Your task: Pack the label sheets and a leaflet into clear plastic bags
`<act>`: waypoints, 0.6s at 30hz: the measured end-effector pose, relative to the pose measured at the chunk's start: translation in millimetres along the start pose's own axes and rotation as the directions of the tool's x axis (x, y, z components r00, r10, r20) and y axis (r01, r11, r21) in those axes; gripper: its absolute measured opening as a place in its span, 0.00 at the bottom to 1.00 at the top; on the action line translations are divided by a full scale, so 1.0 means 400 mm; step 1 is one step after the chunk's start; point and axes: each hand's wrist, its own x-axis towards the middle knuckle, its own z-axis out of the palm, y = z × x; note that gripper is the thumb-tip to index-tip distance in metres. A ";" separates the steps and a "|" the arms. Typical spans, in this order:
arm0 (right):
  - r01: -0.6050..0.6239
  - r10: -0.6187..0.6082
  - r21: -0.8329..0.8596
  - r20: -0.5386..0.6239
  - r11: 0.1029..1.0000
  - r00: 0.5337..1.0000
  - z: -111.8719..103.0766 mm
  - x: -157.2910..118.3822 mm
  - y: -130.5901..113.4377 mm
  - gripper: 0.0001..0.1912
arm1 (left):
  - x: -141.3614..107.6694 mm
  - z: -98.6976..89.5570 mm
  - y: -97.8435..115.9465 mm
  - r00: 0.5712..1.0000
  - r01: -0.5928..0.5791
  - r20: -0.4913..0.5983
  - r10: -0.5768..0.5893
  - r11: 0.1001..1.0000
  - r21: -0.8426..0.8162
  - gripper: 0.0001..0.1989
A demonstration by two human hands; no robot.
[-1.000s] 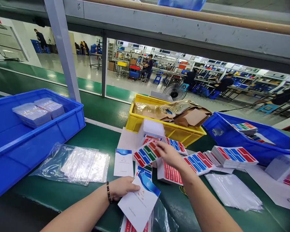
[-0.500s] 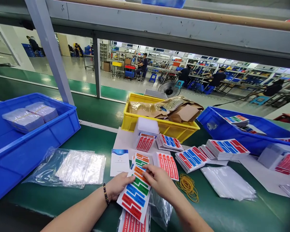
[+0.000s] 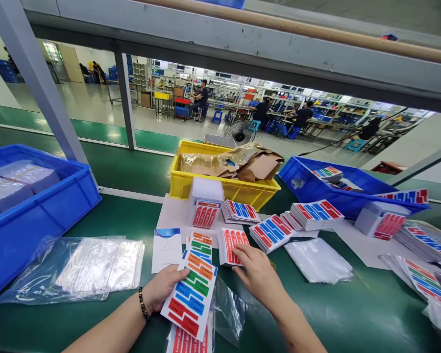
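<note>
My left hand (image 3: 166,287) is closed around a white sticker sheet (image 3: 191,293) with orange, green, blue and red shapes, its thumb lying over the near face. Fingers apart, my right hand (image 3: 259,269) reaches the right edge of a stack of red-striped sticker sheets (image 3: 232,245); whether it grips one I cannot tell. Beyond the held sheet lies a small stack of multicoloured sticker sheets (image 3: 201,245). Left of that is a white card with a blue top (image 3: 167,250). Below my left hand, red sticker sheets (image 3: 191,342) lie partly hidden beside a clear plastic bag (image 3: 230,311).
Clear plastic bags (image 3: 103,264) lie at left beside a blue bin (image 3: 69,196). A yellow bin (image 3: 228,184) holds brown paper. Another blue bin (image 3: 356,189) stands at right, near several sticker stacks (image 3: 318,213) and white plastic bags (image 3: 319,260). A metal post (image 3: 44,88) rises at left.
My right hand has left the sheet in my left hand and moved right to the red-striped stack. The view has turned slightly right.
</note>
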 end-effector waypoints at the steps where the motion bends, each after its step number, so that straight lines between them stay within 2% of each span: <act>1: 0.013 -0.013 -0.003 0.003 1.000 1.000 0.000 0.001 0.001 0.15 | 0.002 -0.003 -0.001 1.000 -0.005 0.016 0.004 1.000 0.010 0.27; 6: 0.074 -0.075 0.005 0.032 0.997 0.997 -0.021 0.012 0.011 0.12 | 0.008 -0.011 0.000 1.000 0.010 0.017 -0.010 1.000 0.012 0.27; 8: 0.095 -0.096 0.015 0.029 0.995 0.995 -0.027 0.013 0.017 0.14 | 0.012 -0.012 -0.002 1.000 0.001 -0.002 -0.001 1.000 -0.020 0.26; 10: 0.101 -0.101 0.012 -0.002 0.995 0.995 -0.028 0.014 0.022 0.15 | 0.016 -0.013 -0.005 0.999 -0.028 -0.047 0.025 0.998 -0.060 0.22; 12: 0.091 -0.091 -0.005 -0.082 0.996 0.992 -0.029 0.020 0.016 0.16 | 0.019 -0.011 -0.005 0.991 -0.063 -0.120 0.052 0.994 -0.091 0.17; 14: 0.081 -0.079 -0.002 -0.214 0.997 0.974 -0.035 0.031 -0.011 0.15 | 0.019 -0.007 -0.002 0.982 -0.073 -0.180 0.052 0.991 -0.110 0.15; 16: 0.100 -0.081 0.033 -0.357 0.994 0.931 -0.044 0.046 -0.064 0.16 | 0.019 -0.003 0.000 0.983 -0.080 -0.174 0.057 0.988 -0.132 0.17; 18: 0.172 -0.124 0.077 -0.428 0.982 0.895 -0.049 0.057 -0.136 0.23 | 0.019 0.001 0.000 0.985 -0.110 -0.150 0.085 0.980 -0.167 0.19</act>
